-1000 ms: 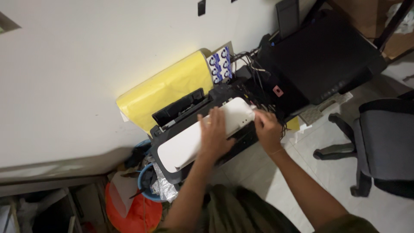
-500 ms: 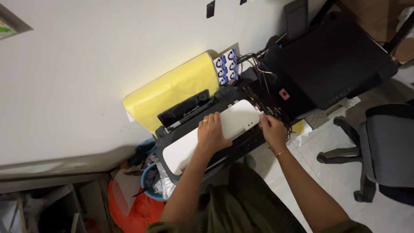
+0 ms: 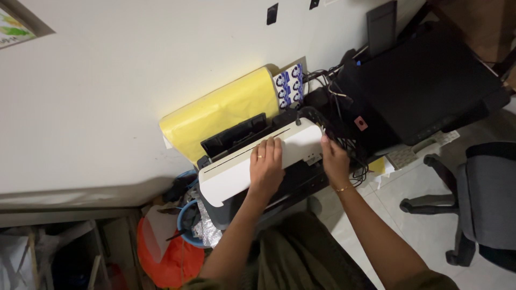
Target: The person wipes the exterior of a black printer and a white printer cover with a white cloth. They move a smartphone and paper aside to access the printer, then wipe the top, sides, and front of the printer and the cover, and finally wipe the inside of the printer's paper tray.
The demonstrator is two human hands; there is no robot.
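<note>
Left hand [image 3: 266, 167] lies flat, fingers together, on the white lid [image 3: 236, 172]; right hand [image 3: 334, 160], at three o'clock, seemingly grips its end.

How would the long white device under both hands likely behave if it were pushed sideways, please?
The white device looks like a rigid plastic casing, so it would probably shift as one stiff piece. It rests on a black printer and overhangs it, so it might slide or tip. The left hand on top and right hand at its end probably steady it.
</note>
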